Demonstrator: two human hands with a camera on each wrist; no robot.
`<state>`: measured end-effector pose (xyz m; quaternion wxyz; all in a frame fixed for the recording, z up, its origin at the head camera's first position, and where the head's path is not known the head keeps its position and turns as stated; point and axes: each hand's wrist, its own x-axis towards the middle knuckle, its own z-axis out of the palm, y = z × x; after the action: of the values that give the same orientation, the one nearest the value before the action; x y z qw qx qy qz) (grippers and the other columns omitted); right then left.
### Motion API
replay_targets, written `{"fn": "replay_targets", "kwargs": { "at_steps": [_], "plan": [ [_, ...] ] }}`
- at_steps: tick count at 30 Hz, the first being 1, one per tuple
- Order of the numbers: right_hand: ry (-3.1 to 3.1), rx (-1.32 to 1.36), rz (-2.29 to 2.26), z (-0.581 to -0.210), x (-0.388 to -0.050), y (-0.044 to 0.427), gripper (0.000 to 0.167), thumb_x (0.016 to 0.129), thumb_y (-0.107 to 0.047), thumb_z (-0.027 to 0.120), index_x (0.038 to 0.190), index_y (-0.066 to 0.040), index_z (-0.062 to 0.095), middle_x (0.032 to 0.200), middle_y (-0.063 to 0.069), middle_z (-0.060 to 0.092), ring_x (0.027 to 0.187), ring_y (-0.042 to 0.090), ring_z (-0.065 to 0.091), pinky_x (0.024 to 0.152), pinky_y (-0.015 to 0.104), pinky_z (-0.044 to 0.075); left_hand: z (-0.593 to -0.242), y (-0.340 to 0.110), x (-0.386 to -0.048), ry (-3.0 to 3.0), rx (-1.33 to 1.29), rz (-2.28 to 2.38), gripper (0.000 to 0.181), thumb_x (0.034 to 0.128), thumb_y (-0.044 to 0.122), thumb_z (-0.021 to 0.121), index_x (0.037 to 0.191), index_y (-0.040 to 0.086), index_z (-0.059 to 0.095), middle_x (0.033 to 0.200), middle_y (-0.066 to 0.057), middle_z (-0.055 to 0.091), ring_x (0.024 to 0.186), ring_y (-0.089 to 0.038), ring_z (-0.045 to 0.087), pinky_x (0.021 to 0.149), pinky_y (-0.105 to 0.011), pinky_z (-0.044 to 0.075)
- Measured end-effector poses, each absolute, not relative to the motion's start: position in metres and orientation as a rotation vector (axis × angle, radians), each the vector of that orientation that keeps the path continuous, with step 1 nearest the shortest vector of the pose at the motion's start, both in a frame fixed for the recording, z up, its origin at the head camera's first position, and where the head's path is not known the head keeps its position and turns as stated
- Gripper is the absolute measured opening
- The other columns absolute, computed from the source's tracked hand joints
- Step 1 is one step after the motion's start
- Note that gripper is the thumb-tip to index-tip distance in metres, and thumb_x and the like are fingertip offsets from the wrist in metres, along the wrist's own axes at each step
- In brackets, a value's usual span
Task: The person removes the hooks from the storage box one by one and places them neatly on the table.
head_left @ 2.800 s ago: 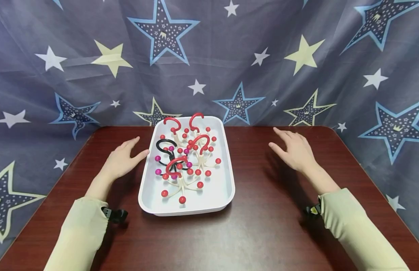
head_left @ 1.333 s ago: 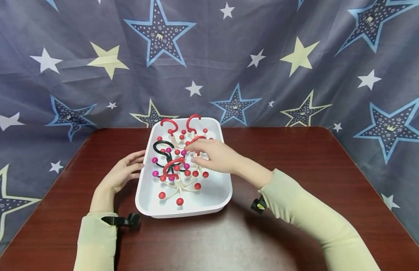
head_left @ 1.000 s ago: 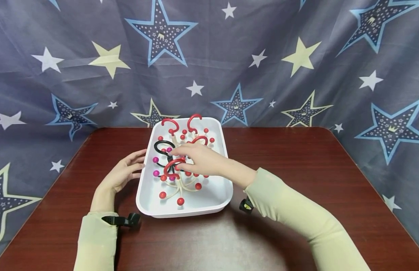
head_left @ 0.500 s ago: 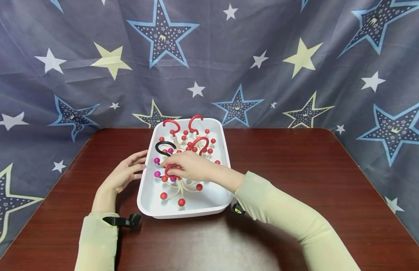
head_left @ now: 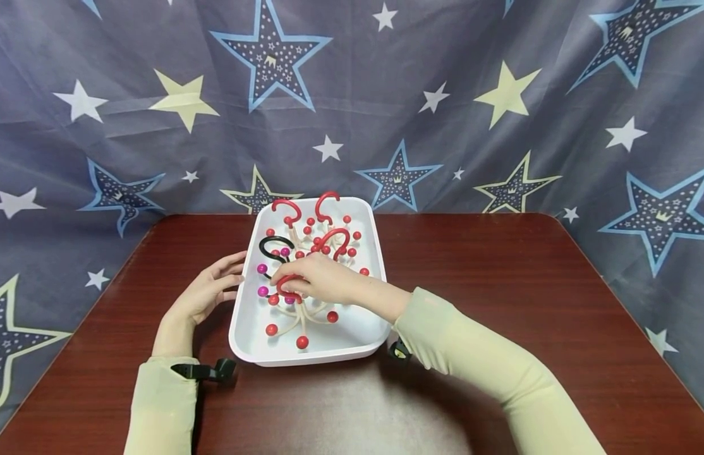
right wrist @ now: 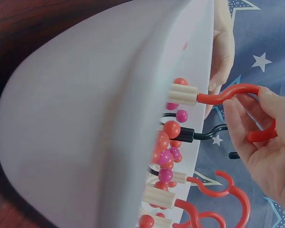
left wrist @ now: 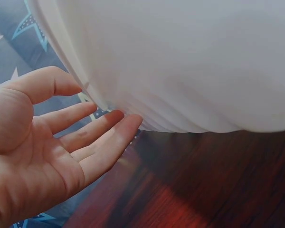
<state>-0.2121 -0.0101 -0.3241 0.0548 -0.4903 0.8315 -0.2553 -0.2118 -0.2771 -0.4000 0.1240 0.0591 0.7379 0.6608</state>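
A white tray (head_left: 255,357) holds several cream-legged pieces with red balls and red hooks, plus one black piece with magenta balls and a black hook (head_left: 269,245). My right hand (head_left: 323,278) pinches the red hook (head_left: 286,292) of the nearest cream piece; in the right wrist view the thumb and fingers (right wrist: 256,137) are round that red hook (right wrist: 237,90), with the black hook (right wrist: 209,135) beside it. My left hand (head_left: 203,292) touches the tray's left side with relaxed fingers, also seen in the left wrist view, fingertips against the tray wall (left wrist: 180,71).
The tray stands on a dark red-brown table (head_left: 477,272). Behind the table hangs a grey-blue cloth (head_left: 352,95) with stars. Other red hooks (head_left: 286,203) stand at the tray's back, and another red hook (head_left: 342,232) rises just behind my right hand.
My right hand has come from the table's right side over the tray and now pinches the nearest red hook, whose piece has shifted slightly. My left hand has moved against the tray's side.
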Motion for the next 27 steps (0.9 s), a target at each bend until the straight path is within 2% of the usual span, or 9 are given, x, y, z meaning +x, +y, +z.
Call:
{"fn": "replay_targets", "kwargs": {
  "at_steps": [6,8,15,27],
  "plan": [
    [2.515,-1.421,-0.823,-0.314,-0.209,-0.001,0.026,0.089,-0.022,0.058,0.114,-0.016,0.063,0.093,-0.005,0.065,0.063,0.004,0.054,0.064,0.014,0.044,-0.403,-0.279,-0.213,2.167,0.191,1.933,0.058,0.0916,0.01,0.052,0.143,0.006,0.024,0.124,-0.002,0.048,0.097,-0.009,0.06,0.076,-0.028,0.052],
    [2.512,-1.398,-0.837,-0.309,-0.209,0.003,0.028,0.089,-0.022,0.059,0.115,-0.016,0.062,0.091,-0.004,0.065,0.059,0.005,0.056,0.063,0.015,0.044,-0.404,-0.28,-0.214,2.16,0.188,1.94,0.058,0.0916,0.01,0.052,0.143,0.006,0.024,0.123,-0.001,0.048,0.097,-0.01,0.06,0.076,-0.029,0.052],
    [2.597,-1.446,-0.866,-0.293,-0.213,0.022,0.027,0.087,-0.022,0.062,0.113,-0.017,0.063,0.093,-0.005,0.066,0.064,0.004,0.053,0.067,0.016,0.044,-0.405,-0.281,-0.215,2.127,0.186,1.967,0.058,0.0913,0.009,0.052,0.142,0.006,0.024,0.122,0.0,0.048,0.097,-0.01,0.06,0.075,-0.029,0.052],
    [2.776,-1.422,-0.99,-0.258,-0.22,0.064,0.02,0.086,-0.024,0.063,0.105,-0.019,0.067,0.085,-0.008,0.064,0.058,0.005,0.049,0.061,0.021,0.043,-0.405,-0.28,-0.213,2.117,0.214,1.971,0.058,0.0912,0.008,0.052,0.142,0.004,0.024,0.123,-0.002,0.048,0.099,-0.012,0.06,0.076,-0.028,0.052]
  ]
}}
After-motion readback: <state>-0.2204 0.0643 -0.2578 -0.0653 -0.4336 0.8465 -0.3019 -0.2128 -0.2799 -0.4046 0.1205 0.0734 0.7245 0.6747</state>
